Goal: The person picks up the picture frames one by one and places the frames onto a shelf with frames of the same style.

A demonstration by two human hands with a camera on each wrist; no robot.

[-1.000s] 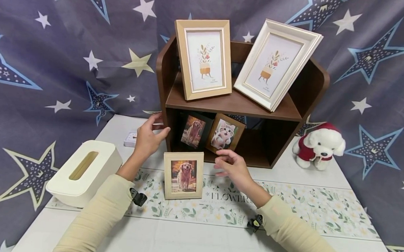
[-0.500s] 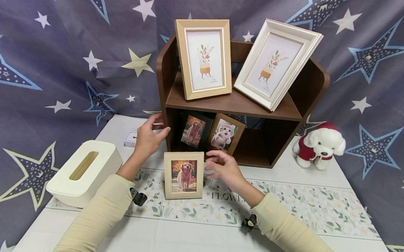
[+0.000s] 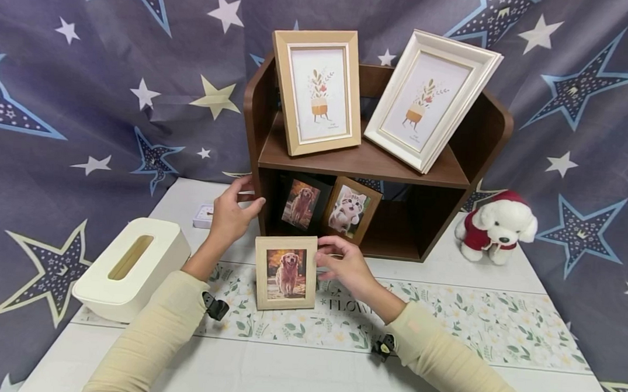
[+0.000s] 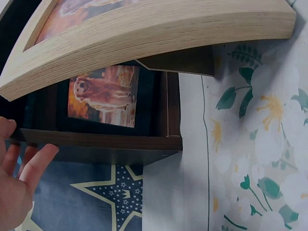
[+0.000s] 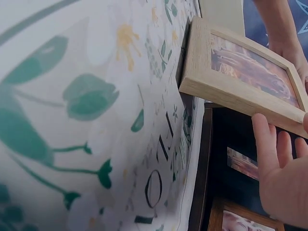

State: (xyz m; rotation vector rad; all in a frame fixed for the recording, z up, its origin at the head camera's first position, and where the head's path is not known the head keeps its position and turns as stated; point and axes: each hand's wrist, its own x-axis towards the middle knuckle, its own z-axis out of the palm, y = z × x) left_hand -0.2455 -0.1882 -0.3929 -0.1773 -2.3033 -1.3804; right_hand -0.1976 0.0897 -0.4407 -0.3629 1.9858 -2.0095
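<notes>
Touching the right edge of the light wooden frame (image 3: 285, 275), the right hand (image 3: 349, 269) has its thumb and fingers curved and slightly parted; whether they grip cannot be told. The frame stands upright on the tabletop (image 3: 306, 377) in front of the shelf (image 3: 362, 172), a plain rectangle with a pale, grained border. The left hand (image 3: 231, 216) rests parted, loosely bent fingers against the shelf's left side. The shelf is smooth, dark brown board with rounded upper corners. In its lower part lean a black frame (image 3: 300, 205) and a brown frame (image 3: 352, 210); on its upper board, a tan frame (image 3: 319, 95) and a white frame (image 3: 430, 101) with stepped edges. Right of the shelf sits a fluffy toy dog (image 3: 498, 228).
</notes>
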